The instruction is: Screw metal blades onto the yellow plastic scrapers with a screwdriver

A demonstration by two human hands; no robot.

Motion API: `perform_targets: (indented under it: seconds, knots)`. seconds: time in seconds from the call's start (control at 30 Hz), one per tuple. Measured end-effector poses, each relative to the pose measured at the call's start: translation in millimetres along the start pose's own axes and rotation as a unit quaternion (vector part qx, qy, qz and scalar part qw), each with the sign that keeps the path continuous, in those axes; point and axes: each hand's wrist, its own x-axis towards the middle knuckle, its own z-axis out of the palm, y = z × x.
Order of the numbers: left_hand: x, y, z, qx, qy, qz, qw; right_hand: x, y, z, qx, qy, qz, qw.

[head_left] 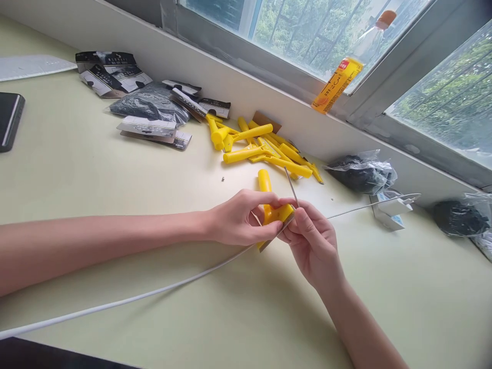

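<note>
A bottle (338,84) with an orange cap (385,19) is standing by the window (307,41). Green trees (453,82) are showing outside. A white cable (154,294) is stretching over the table (77,174) toward a white charger (395,206). A black, flat gadget (9,120) is lying at the far left.

2 hands (240,220), 1 held yel. scraper (280,213), 1 btl (351,66), 1 cable (154,293)

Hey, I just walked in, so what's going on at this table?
A person is working with both hands above a pale table. The left hand holds a yellow tool by its wide head. The right hand pinches a thin metal rod close to that head; whether they touch is hard to tell. More yellow tools lie piled just beyond, and a white cable passes beneath the hands.
</note>
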Motion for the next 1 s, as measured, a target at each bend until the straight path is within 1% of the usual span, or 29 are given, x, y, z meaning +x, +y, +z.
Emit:
perform_targets:
  seconds: [0.13, 0.3, 0.4, 0.6, 0.73, 0.8, 0.93, 1.0]
  knots:
    - [0.7, 1.0, -0.5, -0.006, -0.001, 0.001, 1.000, 0.6, 3.1, -0.7, -0.014, 0.011, -0.006, 1.000]
    - [1.1, 1.0, -1.8, -0.021, 0.006, -0.020, 1.000, 1.2, 5.5, -2.0, -0.033, 0.034, -0.008, 0.999]
    - [0.9, -0.6, -1.9, -0.037, 0.008, -0.018, 0.999, 1.1, 6.5, -3.0, -0.041, 0.041, -0.013, 0.998]
    - [2.5, -0.3, -0.3, -0.048, 0.024, -0.010, 0.999, -0.1, 9.1, -2.5, -0.061, 0.034, -0.023, 0.997]
    - [1.7, -1.4, -0.5, -0.052, 0.022, -0.006, 0.998, -0.8, 7.6, 0.8, -0.054, 0.062, -0.016, 0.996]
    - [0.3, -2.3, -0.9, -0.044, 0.011, 0.002, 0.999, -0.7, 6.0, 1.9, -0.044, 0.079, -0.017, 0.996]
    - [-1.8, -0.6, -1.7, -0.032, -0.050, 0.040, 0.997, 0.1, 3.1, 2.2, -0.027, 0.095, -0.023, 0.995]
    - [-1.9, 1.6, -1.7, -0.028, -0.071, 0.053, 0.996, 0.4, 2.5, 2.2, -0.023, 0.095, -0.033, 0.995]
